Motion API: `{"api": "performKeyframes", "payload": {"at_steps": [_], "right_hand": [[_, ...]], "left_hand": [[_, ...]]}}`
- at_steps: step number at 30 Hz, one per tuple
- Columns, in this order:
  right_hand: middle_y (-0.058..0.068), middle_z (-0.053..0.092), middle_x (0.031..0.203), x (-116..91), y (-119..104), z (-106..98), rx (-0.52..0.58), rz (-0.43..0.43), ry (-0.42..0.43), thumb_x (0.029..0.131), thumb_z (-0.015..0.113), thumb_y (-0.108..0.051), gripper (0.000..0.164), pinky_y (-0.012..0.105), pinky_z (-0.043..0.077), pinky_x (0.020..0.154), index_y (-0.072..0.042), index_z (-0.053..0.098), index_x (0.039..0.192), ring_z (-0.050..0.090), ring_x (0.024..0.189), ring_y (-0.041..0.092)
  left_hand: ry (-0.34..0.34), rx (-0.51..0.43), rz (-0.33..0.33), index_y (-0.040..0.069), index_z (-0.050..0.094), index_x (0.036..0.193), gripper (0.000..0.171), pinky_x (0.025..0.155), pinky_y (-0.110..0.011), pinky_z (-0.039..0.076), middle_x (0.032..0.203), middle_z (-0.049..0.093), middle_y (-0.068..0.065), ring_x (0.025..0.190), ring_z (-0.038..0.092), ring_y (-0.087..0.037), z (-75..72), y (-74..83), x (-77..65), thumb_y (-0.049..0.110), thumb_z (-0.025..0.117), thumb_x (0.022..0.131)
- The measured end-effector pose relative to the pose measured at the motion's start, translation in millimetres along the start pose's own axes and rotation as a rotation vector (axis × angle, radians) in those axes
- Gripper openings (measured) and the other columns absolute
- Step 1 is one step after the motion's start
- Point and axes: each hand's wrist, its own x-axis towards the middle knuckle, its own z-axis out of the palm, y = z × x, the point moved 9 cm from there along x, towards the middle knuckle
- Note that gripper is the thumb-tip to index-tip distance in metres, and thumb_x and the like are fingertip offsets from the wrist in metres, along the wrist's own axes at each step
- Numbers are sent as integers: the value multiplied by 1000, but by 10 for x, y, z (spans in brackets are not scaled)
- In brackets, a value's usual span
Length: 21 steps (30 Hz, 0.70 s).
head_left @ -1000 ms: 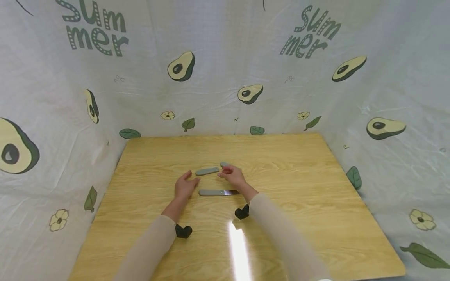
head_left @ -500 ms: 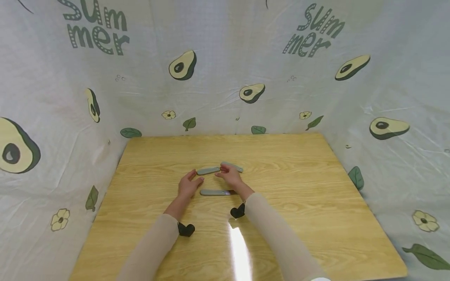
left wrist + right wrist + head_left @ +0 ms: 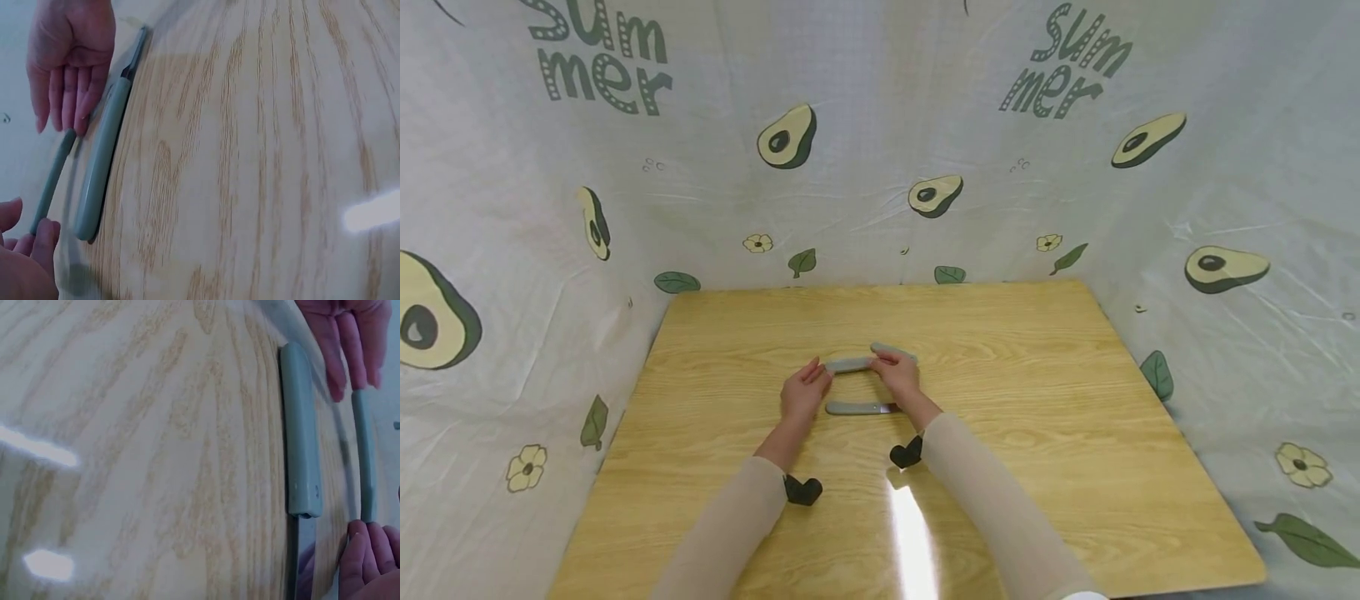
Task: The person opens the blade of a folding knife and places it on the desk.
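Between the hands is a knife (image 3: 847, 365) with a slim grey-green handle; any blade is hidden by the right fingers. My left hand (image 3: 801, 393) pinches the handle's left end, plain in the left wrist view. The right hand (image 3: 899, 377) has its fingertips on the opposite end, seen at the lower right of the right wrist view. Nearer to me a second knife (image 3: 303, 437) lies on the table, its grey-green handle to the left and its metal blade (image 3: 306, 562) partly under the right wrist. Another grey-green handle (image 3: 886, 347) shows just behind the right hand, partly covered.
The wooden table (image 3: 1037, 433) has a bright light reflection (image 3: 913, 533) near its front. A printed curtain (image 3: 857, 217) with avocados surrounds its back and sides. Black wrist mounts (image 3: 802, 491) sit at both cuffs.
My left hand has come to the right and closed on the end of the handle. The right hand has shifted slightly, uncovering more of the handle behind it.
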Motion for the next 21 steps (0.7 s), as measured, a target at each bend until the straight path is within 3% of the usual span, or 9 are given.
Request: {"api": "performKeyframes", "payload": {"at_steps": [4, 9, 13, 17, 21], "right_hand": [[11, 73, 104, -36, 17, -78, -17, 1, 65, 84, 76, -23, 33, 22, 55, 71, -8, 72, 113, 67, 88, 17], [11, 73, 98, -64, 4, -139, -11, -23, 108, 82, 78, -20, 28, 20, 54, 68, -7, 74, 107, 67, 84, 15], [8, 73, 92, -62, -3, -154, 15, -33, 83, 82, 78, -18, 28, 19, 54, 68, -4, 74, 106, 64, 79, 9], [3, 70, 86, -53, -6, -149, 113, -29, -5, 84, 76, -13, 30, 28, 59, 79, 2, 71, 110, 62, 75, 5], [-2, 69, 86, -60, -28, -141, 189, -24, -104, 86, 73, -9, 32, 39, 57, 90, 5, 68, 114, 63, 76, 4]], "left_hand": [[78, 12, 44, 6, 61, 130, 46, 74, -11, 56, 121, 67, -16, 97, 69, -12, -44, 62, -28, 7, 72, 85], [153, 51, 94, 7, 69, 120, 39, 62, -8, 53, 85, 74, -1, 66, 63, 5, -75, 134, -60, 10, 76, 83], [147, 49, 123, 4, 69, 119, 37, 58, -8, 52, 78, 72, 5, 63, 62, 5, -51, 178, -82, 10, 76, 83], [128, 53, 127, 3, 69, 117, 36, 60, -8, 52, 80, 72, 5, 65, 62, 5, -40, 189, -98, 11, 77, 82], [57, -49, 101, -1, 67, 119, 39, 68, -11, 56, 80, 70, 5, 69, 65, 3, -1, 157, -91, 6, 76, 82]]}}
